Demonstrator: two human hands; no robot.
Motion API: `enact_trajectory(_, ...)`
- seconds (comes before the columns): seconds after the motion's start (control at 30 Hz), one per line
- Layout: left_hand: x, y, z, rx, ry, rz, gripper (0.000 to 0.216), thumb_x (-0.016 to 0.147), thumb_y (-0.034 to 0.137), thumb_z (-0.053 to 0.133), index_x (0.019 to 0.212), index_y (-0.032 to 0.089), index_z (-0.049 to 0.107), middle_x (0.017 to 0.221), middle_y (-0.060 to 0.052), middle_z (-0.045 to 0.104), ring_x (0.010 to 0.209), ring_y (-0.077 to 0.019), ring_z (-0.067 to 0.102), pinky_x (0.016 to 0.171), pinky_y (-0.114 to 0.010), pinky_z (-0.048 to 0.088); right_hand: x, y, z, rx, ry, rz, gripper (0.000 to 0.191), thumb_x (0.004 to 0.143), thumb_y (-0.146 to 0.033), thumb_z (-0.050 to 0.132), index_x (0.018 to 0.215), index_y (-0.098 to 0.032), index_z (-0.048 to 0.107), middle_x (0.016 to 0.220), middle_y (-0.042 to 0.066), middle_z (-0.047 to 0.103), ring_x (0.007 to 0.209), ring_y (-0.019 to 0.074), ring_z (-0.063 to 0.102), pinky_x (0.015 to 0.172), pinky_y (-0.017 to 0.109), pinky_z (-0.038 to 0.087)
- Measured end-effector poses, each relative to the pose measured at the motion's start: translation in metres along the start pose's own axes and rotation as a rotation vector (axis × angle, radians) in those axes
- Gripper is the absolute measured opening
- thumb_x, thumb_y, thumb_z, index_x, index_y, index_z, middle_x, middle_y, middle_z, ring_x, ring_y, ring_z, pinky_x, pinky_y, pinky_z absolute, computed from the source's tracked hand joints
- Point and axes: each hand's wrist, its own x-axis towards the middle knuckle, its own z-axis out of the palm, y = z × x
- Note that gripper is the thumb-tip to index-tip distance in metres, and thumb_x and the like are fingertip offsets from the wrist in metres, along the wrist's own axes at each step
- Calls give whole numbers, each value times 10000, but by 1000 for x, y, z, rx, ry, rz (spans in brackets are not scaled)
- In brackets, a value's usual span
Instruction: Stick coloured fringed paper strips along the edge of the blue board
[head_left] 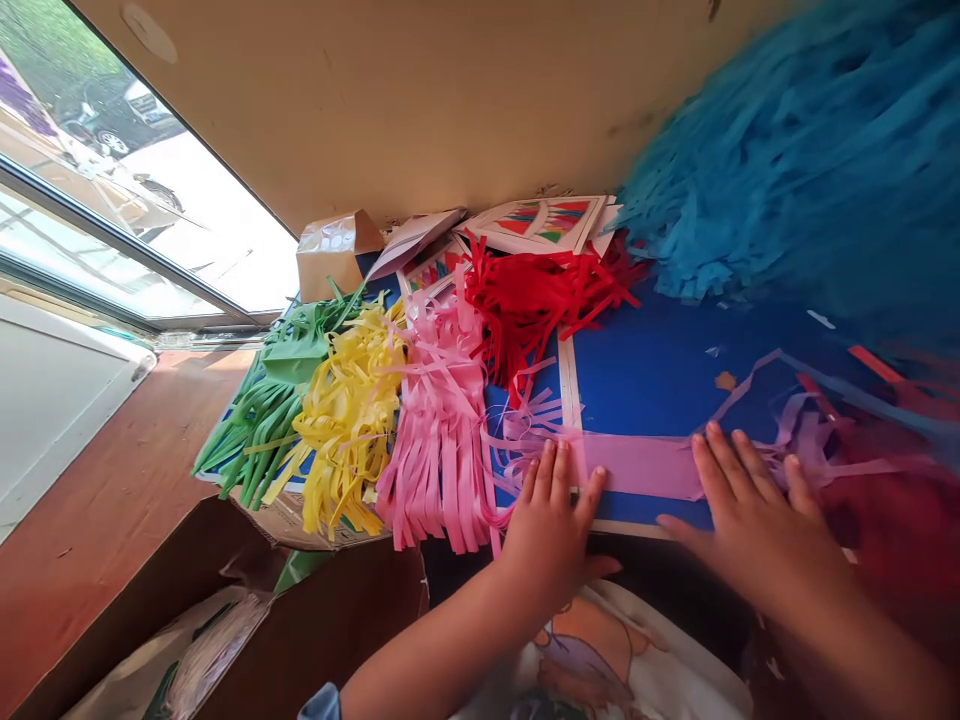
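Observation:
A strip of lilac tissue paper (pixel 641 464) with fringed ends lies flat on the blue board (pixel 645 350). My left hand (pixel 553 510) rests on the strip's left end, fingers stretched out. On its right end lies my right hand (pixel 757 505), its fingers spread and palm down. The plain middle of the strip shows between them. Just left of my left hand is a pink fringed paper bundle (pixel 442 400). A red fringed bundle (pixel 532 290) sits above it.
Farther left lie a yellow bundle (pixel 349 400) and a green bundle (pixel 289 370). Large blue tissue fringe (pixel 795 170) fills the upper right; dark red fringe (pixel 892 510) is beside my right hand. An open cardboard box (pixel 337 620) stands below, near the window (pixel 150 180).

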Motion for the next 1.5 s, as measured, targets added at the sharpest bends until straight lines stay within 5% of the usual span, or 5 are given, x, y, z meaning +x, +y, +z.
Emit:
enact_trajectory(0.37, -25, 13, 5, 85, 241, -59, 737, 713, 616, 586, 1298, 185, 461, 1346, -162, 458, 1246, -376, 399, 950, -498, 386, -3, -52, -11, 235, 80, -317, 390, 887, -297, 395, 1183, -96, 550, 1294, 145, 505, 1211, 256, 449, 1036, 455, 282)
enact_trajectory(0.63, -20, 19, 16, 256, 389, 300, 376, 905, 189, 356, 1229, 105, 527, 1355, -95, 467, 1278, -219, 391, 1051, -351, 310, -25, -37, 0, 133, 140, -322, 297, 871, -139, 455, 1134, -175, 589, 1178, 85, 604, 1069, 193, 570, 927, 365, 363)
enact_trajectory(0.97, -20, 1, 15, -8, 419, 322, 245, 885, 130, 387, 914, 138, 629, 1058, -78, 640, 1035, -168, 568, 875, -277, 469, -26, -31, -11, 290, 212, -318, 261, 857, -92, 450, 951, -229, 652, 1012, 10, 682, 937, 152, 623, 826, 325, 368)
enact_trajectory(1.23, -7, -9, -10, -38, 199, 160, 147, 896, 282, 476, 898, 197, 596, 852, -33, 577, 774, -157, 532, 665, -275, 471, 3, -8, -21, 435, -83, -203, 228, 895, -238, 424, 839, -251, 644, 924, -9, 672, 875, 162, 586, 809, 353, 367)
enact_trajectory(1.5, -10, 3, -13, -47, 376, -38, 152, 873, 269, 496, 813, 198, 617, 850, -40, 595, 825, -199, 520, 718, -341, 438, 39, -3, -32, 422, -478, -102, 258, 895, -297, 386, 726, -228, 568, 793, -6, 615, 814, 182, 515, 719, 332, 337)
